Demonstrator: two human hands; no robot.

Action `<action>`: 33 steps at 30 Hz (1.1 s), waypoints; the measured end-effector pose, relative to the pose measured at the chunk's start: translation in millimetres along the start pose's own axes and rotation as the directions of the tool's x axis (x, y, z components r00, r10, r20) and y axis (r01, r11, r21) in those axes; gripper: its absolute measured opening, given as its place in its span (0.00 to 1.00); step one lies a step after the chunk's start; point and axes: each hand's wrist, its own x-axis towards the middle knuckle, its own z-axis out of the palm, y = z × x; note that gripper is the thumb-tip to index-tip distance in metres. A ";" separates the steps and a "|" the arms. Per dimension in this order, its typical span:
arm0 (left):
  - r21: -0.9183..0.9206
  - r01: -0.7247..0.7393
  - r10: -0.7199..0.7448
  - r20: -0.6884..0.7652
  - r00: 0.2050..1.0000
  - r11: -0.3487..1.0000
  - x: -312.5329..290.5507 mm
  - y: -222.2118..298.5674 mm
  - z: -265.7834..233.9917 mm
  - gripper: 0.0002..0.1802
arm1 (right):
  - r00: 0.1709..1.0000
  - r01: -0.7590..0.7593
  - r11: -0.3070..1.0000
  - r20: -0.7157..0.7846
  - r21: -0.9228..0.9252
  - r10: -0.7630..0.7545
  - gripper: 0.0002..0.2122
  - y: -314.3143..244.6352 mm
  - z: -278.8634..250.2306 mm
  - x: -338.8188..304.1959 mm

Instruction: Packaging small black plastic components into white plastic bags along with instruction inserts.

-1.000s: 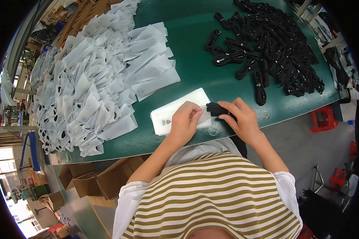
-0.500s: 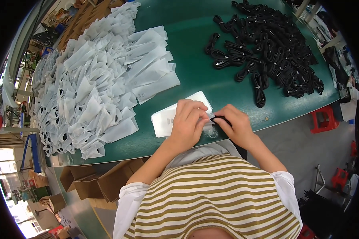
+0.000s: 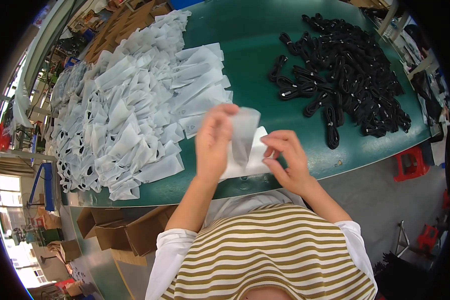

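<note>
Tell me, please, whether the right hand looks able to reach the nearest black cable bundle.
Probably yes: the right hand appears empty and open, and only green tabletop shows between it and the black cable bundle.

By the counter's (image 3: pixel 257 42) near edge, the left hand (image 3: pixel 212 142) is looking blurred, its bag (image 3: pixel 244 131) partly hiding a white stack (image 3: pixel 257 162).

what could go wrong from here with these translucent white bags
The translucent white bag is held by the left hand alone, so it might slip. The open right hand is near the flat white stack and could nudge it askew. The heap of translucent bags lies near the front edge of the green table, so some may slide off.
</note>
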 end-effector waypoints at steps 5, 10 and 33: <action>0.059 -0.007 0.020 -0.232 0.973 0.998 57.9 20.4 -58.8 0.07 | 0.969 -0.176 0.746 -0.246 -0.643 0.016 0.15 16.0 -46.4 9.1; 0.720 -0.219 0.401 -0.088 0.912 0.658 109.9 -18.5 -68.7 0.06 | 0.936 -0.350 0.216 -0.334 -0.911 0.110 0.16 50.6 -82.0 -16.9; 0.630 -0.207 -0.033 0.347 0.937 0.749 -57.8 -76.2 29.8 0.08 | 0.962 -0.272 0.924 -0.064 -0.270 0.265 0.16 45.0 -44.0 -56.7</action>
